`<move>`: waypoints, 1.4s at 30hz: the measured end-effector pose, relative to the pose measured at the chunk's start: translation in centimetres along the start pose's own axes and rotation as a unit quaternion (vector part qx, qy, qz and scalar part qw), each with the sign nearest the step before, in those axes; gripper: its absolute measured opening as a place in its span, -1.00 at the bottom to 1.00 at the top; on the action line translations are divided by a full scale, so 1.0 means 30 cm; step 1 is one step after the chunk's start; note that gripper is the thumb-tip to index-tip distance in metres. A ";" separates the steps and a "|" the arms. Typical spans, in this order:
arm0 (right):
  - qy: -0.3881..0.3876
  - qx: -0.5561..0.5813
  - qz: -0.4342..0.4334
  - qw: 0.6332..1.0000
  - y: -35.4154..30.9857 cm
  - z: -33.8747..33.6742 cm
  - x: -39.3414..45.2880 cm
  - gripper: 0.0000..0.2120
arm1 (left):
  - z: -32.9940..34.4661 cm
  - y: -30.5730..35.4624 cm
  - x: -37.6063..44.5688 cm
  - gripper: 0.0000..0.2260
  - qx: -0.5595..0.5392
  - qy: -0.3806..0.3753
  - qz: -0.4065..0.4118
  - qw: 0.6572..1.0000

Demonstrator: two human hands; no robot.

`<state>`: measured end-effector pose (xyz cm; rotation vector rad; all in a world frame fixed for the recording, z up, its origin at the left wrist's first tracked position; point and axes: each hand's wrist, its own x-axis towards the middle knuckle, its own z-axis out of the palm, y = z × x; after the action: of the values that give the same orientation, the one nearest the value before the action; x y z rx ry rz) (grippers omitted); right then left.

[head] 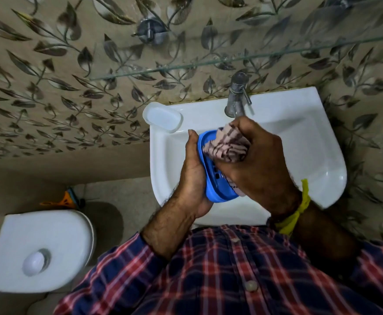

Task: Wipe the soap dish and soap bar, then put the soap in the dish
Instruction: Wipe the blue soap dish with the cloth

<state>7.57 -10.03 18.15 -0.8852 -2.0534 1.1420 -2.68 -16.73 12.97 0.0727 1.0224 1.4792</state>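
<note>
My left hand (191, 178) holds a blue oval soap dish (211, 187) from its left side, tilted over the white basin. Slots show in the dish's floor. My right hand (258, 164) grips a bunched pink checked cloth (225, 146) and presses it into the dish's upper half. A pale translucent oval tray or lid (163, 117) sits on the basin's back left corner. No soap bar is visible.
The white washbasin (311, 144) has a metal tap (237, 98) at its back rim, just above my right hand. A glass shelf (231, 60) runs along the leaf-patterned wall. A white toilet cistern (40, 246) stands at the lower left.
</note>
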 end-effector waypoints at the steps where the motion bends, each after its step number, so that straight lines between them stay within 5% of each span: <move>1: -0.002 0.014 0.008 1.000 0.002 0.000 0.006 -0.72 | 0.000 0.005 0.002 -0.26 0.001 -0.003 0.001 1.000; 5: -0.057 0.013 -0.005 0.998 0.003 -0.021 -0.023 -0.70 | -0.007 0.014 -0.009 -0.24 0.010 -0.008 -0.004 1.000; 8: -0.018 -0.001 0.006 1.000 -0.003 -0.018 -0.003 -0.74 | -0.002 0.001 -0.007 -0.26 0.021 -0.001 -0.005 1.000; 22: -0.068 -0.013 0.055 0.996 -0.003 0.000 -0.047 -0.67 | -0.017 0.030 -0.011 -0.23 0.054 0.035 0.003 0.998; 25: -0.023 0.007 0.061 0.998 -0.002 0.001 -0.017 -0.69 | -0.012 0.028 -0.019 -0.25 0.042 0.001 0.008 0.999; 28: -0.068 0.051 0.039 0.996 0.001 -0.023 -0.010 -0.64 | -0.013 0.066 -0.035 -0.23 0.016 -0.058 0.017 0.998; 31: -0.129 -0.018 0.032 0.991 -0.002 -0.029 -0.052 -0.60 | -0.003 0.064 -0.029 -0.17 0.020 -0.048 -0.008 0.999; 35: -0.067 -0.039 0.027 0.997 -0.006 -0.026 -0.023 -0.66 | 0.025 0.079 -0.028 -0.14 0.008 -0.031 -0.004 0.999; 39: -0.148 -0.087 0.009 0.985 -0.005 -0.045 -0.041 -0.68 | 0.018 0.106 -0.011 -0.14 0.014 -0.038 0.005 0.999; 42: -0.090 -0.083 0.022 0.992 -0.005 -0.039 -0.037 -0.72 | 0.025 0.105 -0.007 -0.13 0.019 -0.032 0.004 0.999</move>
<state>9.08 -10.42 18.58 -0.9405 -2.3141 1.1204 -4.62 -15.97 15.45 0.1507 0.9998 1.4562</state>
